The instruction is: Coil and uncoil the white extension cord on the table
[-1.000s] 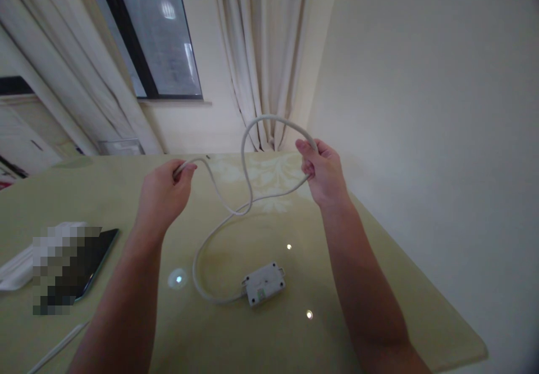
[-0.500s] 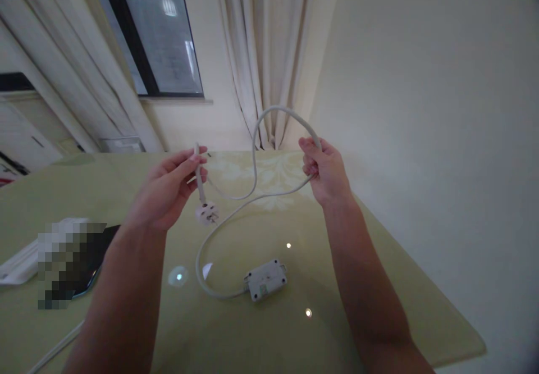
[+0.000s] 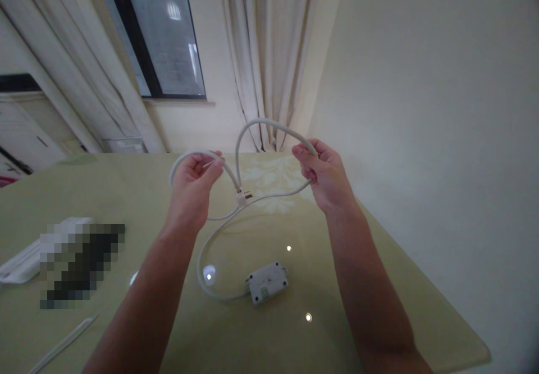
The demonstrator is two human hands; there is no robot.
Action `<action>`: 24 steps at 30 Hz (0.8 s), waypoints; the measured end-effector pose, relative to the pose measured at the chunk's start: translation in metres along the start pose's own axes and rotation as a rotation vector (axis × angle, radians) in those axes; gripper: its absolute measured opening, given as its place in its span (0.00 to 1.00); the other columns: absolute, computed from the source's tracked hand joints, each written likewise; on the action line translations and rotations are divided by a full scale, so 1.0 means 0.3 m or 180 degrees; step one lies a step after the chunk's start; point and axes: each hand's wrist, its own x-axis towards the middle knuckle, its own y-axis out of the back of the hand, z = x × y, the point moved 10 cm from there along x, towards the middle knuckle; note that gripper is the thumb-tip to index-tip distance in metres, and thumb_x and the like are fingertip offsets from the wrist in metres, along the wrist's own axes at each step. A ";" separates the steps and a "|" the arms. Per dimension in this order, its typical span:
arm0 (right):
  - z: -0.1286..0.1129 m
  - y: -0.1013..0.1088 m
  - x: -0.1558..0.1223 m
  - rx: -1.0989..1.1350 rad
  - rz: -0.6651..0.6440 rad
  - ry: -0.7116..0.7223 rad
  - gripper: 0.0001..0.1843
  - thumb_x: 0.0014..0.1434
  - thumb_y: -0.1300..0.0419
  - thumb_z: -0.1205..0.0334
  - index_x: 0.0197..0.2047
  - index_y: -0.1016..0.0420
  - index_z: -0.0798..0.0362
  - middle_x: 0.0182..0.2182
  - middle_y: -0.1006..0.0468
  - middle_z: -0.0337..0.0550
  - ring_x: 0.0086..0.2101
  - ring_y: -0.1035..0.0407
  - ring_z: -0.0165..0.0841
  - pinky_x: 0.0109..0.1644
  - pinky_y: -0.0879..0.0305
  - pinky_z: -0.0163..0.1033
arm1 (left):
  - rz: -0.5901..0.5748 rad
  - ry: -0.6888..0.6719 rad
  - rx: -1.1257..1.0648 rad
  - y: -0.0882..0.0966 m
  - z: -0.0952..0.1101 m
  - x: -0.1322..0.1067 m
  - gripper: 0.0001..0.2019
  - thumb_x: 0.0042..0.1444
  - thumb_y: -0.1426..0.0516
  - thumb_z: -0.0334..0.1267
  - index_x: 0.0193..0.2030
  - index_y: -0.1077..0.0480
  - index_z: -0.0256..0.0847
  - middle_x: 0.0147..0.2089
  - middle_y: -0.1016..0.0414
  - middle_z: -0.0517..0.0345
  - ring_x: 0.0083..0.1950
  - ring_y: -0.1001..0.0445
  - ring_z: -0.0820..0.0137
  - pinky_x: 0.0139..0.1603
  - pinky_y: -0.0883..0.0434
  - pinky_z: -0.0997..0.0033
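Note:
A white power cord (image 3: 256, 121) is stretched in loops between my two hands above the table. My left hand (image 3: 196, 180) is closed on the cord near its plug end, thumb against the fingers. The plug (image 3: 242, 197) hangs to the right of that hand with its prongs pointing right. My right hand (image 3: 322, 169) pinches the cord farther along, with one strand arching up and another running out below. From there the cord curves down to a white power strip box (image 3: 267, 283), which lies on the tabletop with screws at its corners.
The greenish table (image 3: 252, 340) has a glossy top with light reflections. At the left lie a white long object (image 3: 21, 261), a pixelated dark item (image 3: 88, 261) and a thin white strip (image 3: 63, 345). Curtains (image 3: 269, 42) and a window stand behind; a wall (image 3: 433, 110) borders the right.
My left hand has moved right, toward the right hand, carrying the plug end along. The cord now arches over the left hand. My right hand and the box have barely moved.

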 end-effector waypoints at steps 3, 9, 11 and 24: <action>-0.009 -0.013 -0.011 -0.0058 -0.0041 -0.0022 0.23 0.45 0.23 0.47 0.34 0.28 0.51 0.23 0.33 0.31 0.20 0.51 0.21 0.21 0.57 0.33 | 0.0170 -0.0251 0.0156 0.009 -0.004 0.002 0.12 0.51 0.33 0.40 0.39 0.29 0.43 0.54 0.22 0.53 0.56 0.24 0.65 0.55 0.25 0.63; -0.016 -0.045 -0.030 -0.0078 -0.0232 -0.0063 0.24 0.44 0.23 0.46 0.35 0.27 0.49 0.25 0.31 0.32 0.23 0.45 0.23 0.22 0.52 0.32 | 0.0116 -0.0156 -0.0025 0.002 -0.048 0.003 0.14 0.53 0.33 0.44 0.41 0.32 0.47 0.54 0.22 0.55 0.61 0.25 0.63 0.52 0.25 0.64; -0.021 -0.050 -0.031 -0.0020 -0.0277 -0.0031 0.23 0.44 0.23 0.46 0.35 0.27 0.49 0.25 0.30 0.32 0.24 0.43 0.23 0.23 0.51 0.32 | 0.0106 -0.0121 -0.0085 -0.004 -0.053 -0.002 0.14 0.55 0.34 0.44 0.42 0.34 0.48 0.53 0.21 0.54 0.61 0.25 0.63 0.52 0.26 0.64; -0.029 -0.048 -0.038 -0.0049 -0.0257 -0.0018 0.23 0.46 0.23 0.47 0.36 0.27 0.49 0.25 0.31 0.32 0.23 0.44 0.23 0.23 0.52 0.33 | -0.0148 -0.0126 0.0234 -0.052 -0.068 -0.025 0.17 0.60 0.38 0.52 0.49 0.31 0.46 0.47 0.21 0.52 0.47 0.23 0.67 0.43 0.23 0.67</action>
